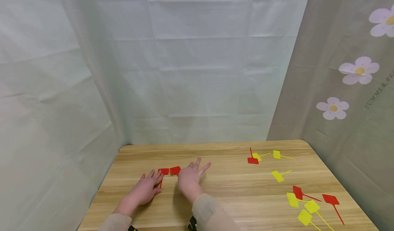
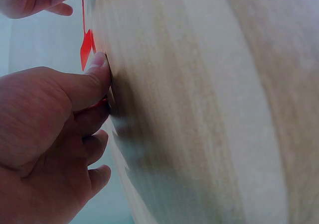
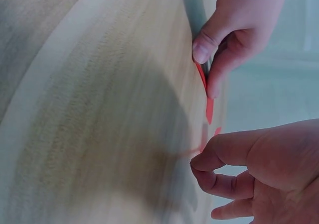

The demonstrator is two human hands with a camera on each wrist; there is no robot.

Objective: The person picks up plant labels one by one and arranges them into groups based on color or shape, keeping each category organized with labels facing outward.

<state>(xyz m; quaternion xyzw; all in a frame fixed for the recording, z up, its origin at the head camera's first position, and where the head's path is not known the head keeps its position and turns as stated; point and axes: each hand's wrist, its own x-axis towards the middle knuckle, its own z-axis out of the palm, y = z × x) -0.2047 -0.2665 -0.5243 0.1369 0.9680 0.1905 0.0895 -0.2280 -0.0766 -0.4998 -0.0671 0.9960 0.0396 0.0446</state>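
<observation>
Two red plastic tags with flat square heads and thin stems lie side by side on the wooden table (image 1: 227,193), left of centre. On the left red tag (image 1: 165,171), my left hand (image 1: 144,189) rests extended fingers at the head and its thumb by the stem. The right red tag (image 1: 175,170) has its head pointing away from me and its stem mostly behind my right hand (image 1: 189,180). That hand pinches the stem between thumb and index finger (image 3: 212,152), its other fingers spread. In the left wrist view, the right tag's head (image 2: 85,50) shows just beyond my left thumb.
On the right half lie more tags: a red tag (image 1: 253,161) overlapping a yellow one at the back, yellow tags (image 1: 276,154) nearby, and a mixed group with a red tag (image 1: 330,199) at the front right. Pale cloth (image 1: 197,87) hangs behind and beside the table.
</observation>
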